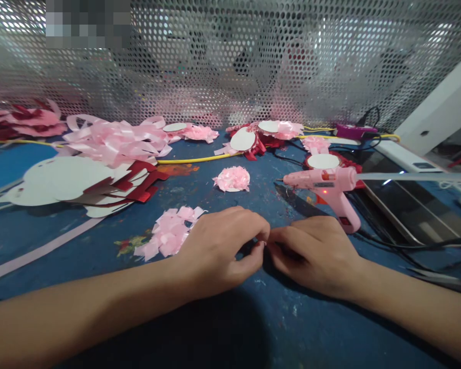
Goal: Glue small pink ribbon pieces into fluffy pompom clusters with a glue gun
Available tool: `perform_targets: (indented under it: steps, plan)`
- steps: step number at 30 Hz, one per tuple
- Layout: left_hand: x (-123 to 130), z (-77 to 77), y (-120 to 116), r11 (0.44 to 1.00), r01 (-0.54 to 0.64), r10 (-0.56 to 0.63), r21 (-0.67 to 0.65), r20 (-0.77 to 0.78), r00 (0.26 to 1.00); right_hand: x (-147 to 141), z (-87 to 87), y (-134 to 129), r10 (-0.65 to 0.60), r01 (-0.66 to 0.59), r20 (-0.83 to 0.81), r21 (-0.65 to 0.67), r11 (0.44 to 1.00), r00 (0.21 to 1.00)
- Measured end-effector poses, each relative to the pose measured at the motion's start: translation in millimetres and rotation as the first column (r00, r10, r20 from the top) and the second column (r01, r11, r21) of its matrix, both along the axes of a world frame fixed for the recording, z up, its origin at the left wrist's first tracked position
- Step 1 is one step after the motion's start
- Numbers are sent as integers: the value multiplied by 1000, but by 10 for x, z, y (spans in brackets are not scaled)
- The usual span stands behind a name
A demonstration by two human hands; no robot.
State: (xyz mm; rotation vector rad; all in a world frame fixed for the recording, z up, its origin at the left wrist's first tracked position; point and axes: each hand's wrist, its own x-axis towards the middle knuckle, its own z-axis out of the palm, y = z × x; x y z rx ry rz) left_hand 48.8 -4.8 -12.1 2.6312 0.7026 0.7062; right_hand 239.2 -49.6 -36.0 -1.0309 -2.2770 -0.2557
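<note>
My left hand [228,248] and my right hand [315,253] meet over the blue table, thumbs and fingertips pinched close together. Whatever lies between the fingertips is too small or hidden to make out. Beside my left wrist lies a heap of cut pink ribbon pieces [167,233], partly covered by that hand. Beyond both hands sits a round white disc covered with pink ribbon bits [233,179]. A pink hot glue gun [322,184] stands past my right hand, its nozzle pointing left, an orange light lit and a glue stick in its back.
White and red cut card shapes [61,184] are stacked at left, near loops of pink ribbon [115,138]. Ribbon rosettes with white discs [244,139] line the back before a perforated metal screen [223,61]. Scissors [443,279], black cables and a dark-screened device [411,195] lie at right.
</note>
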Motion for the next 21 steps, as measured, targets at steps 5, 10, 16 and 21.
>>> perform_targets:
  steps: [5, 10, 16, 21]
  plan:
    - [-2, 8, -5, 1000, -5, 5, -3, 12, 1000, -15, 6, -5, -31, 31, -1, -10, 999, 1000]
    - [-9, 13, 3, 1000, 11, -11, -23, 12, 1000, -16, 13, -5, -47, 47, 1, 0, 999, 999]
    - [-16, 10, 13, 1000, 24, -25, -16, -3, 1000, -4, 20, -9, -54, 54, -19, 0, 999, 998]
    - [-20, 10, 13, 999, 35, -35, -16, 3, 999, 6, -12, -10, -37, 38, -13, 28, 999, 999]
